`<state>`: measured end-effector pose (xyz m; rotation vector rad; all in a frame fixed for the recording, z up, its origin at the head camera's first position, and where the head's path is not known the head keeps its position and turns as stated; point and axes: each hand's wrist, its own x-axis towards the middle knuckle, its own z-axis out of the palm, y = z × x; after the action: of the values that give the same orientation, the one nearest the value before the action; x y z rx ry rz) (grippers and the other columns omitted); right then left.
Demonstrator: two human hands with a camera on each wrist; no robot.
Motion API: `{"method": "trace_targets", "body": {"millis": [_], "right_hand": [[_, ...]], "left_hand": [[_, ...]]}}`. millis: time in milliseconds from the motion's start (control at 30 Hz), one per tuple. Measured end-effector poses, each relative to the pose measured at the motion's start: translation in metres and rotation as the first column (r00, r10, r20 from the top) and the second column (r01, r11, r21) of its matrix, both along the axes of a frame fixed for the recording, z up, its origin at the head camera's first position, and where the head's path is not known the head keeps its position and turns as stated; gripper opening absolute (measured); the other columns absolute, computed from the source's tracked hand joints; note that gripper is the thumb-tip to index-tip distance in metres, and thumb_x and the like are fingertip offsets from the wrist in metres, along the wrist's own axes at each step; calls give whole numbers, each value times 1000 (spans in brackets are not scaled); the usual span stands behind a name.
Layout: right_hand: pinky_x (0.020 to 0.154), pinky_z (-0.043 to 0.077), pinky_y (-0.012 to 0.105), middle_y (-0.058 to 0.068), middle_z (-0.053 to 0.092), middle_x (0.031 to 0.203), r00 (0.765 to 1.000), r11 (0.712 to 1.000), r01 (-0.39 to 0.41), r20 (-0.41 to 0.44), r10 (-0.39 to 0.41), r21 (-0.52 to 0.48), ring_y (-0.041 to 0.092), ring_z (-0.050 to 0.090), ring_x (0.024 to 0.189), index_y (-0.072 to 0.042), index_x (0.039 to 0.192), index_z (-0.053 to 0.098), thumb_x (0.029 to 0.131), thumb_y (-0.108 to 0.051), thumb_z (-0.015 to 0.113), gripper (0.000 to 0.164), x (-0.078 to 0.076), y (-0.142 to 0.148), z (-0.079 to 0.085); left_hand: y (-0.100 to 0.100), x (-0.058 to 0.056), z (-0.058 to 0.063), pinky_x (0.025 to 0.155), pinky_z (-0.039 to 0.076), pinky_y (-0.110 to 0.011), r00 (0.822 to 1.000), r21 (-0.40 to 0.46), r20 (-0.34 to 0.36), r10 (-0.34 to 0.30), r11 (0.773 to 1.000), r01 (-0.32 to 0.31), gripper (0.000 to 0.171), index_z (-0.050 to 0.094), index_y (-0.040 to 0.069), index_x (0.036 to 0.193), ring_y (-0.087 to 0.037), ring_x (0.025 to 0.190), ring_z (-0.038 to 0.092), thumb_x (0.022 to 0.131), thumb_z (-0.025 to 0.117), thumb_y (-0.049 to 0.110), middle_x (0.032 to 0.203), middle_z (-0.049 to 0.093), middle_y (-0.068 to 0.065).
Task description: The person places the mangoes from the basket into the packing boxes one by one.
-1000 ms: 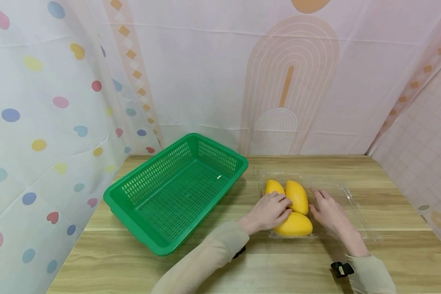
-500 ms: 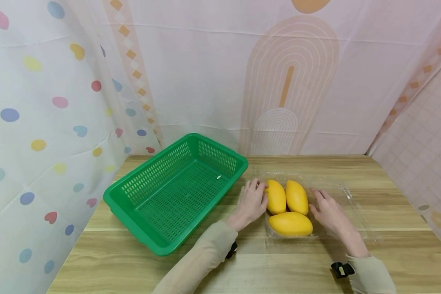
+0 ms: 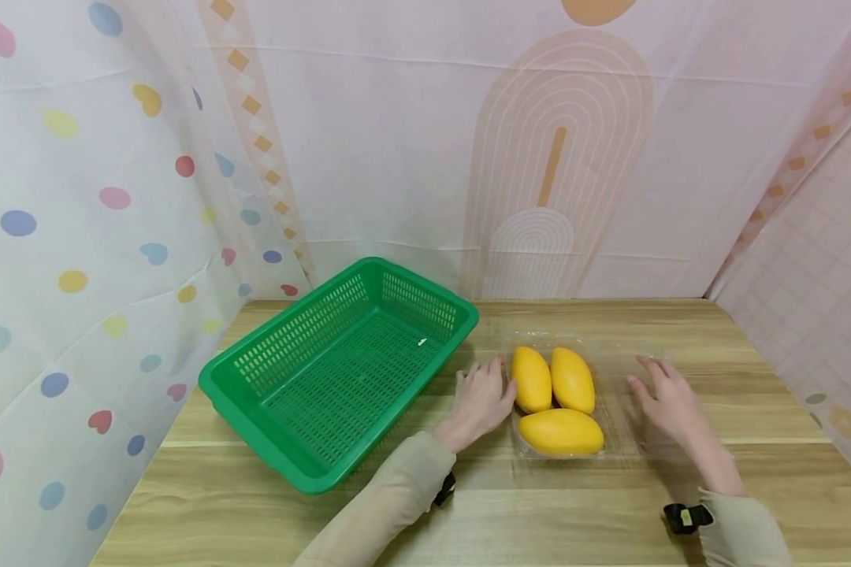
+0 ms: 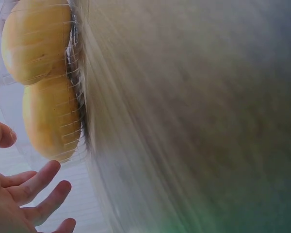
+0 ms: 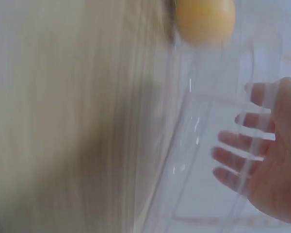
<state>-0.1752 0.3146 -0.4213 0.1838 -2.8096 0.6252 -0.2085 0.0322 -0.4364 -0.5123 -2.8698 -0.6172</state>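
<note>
Three yellow fruits, shaped like mangoes, lie inside a clear plastic box (image 3: 539, 337) on the right half of the wooden table (image 3: 510, 520). The far-left fruit (image 3: 532, 380) and the far-right fruit (image 3: 573, 381) stand side by side, lengthwise from near to far, and the near fruit (image 3: 561, 432) lies crosswise in front of them. The left hand (image 3: 477, 402) is just beside the left wall of the box; its fingers are spread apart and hold nothing. The right hand (image 3: 674, 409) is to the right of the fruits, with its fingers extended and separated. In the right wrist view, the transparent lid (image 5: 184, 145) passes in front of these fingers; whether they touch it, I cannot tell. On the left, near the box but apart from it, stands a green basket (image 3: 354, 378) with perforated walls, and a small white mark (image 3: 421, 342) shows inside.
</note>
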Motion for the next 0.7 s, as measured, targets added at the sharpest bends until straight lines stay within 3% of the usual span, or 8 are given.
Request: {"method": "trace_targets", "body": {"millis": [167,433,567,700], "right_hand": [[90,36,66,45,45,118,995,994,97,-17,-96,49,60,44,106,21,122,46,94,-13,54,45,1,31,-2],[97,23,67,52,37,120,960,975,164,206,-192,148,63,32,111,25,121,43,102,-32,37,61,8,67,-9],[96,25,67,50,37,120,941,975,160,275,-197,152,63,32,109,22,117,50,102,-32,36,57,9,71,-8],[83,38,62,46,44,117,935,980,144,307,-179,135,58,43,102,15,110,58,99,-25,41,45,8,70,-6]], "left_hand": [[0,0,-1,93,44,-54,1000,-23,9,-1,1000,1,43,56,4,128,-28,113,59,98,46,34,123,65,-11],[-1,2,-2,95,42,-57,1000,5,19,-15,1000,15,41,57,2,125,-30,105,64,99,46,32,115,68,-14],[-1,3,-3,91,44,-55,1000,8,7,-19,1000,19,41,57,2,125,-30,96,68,99,46,31,108,70,-15],[-2,3,-4,87,45,-53,1000,5,-21,-23,1000,23,37,59,2,120,-28,86,69,98,47,30,98,72,-14]]}}
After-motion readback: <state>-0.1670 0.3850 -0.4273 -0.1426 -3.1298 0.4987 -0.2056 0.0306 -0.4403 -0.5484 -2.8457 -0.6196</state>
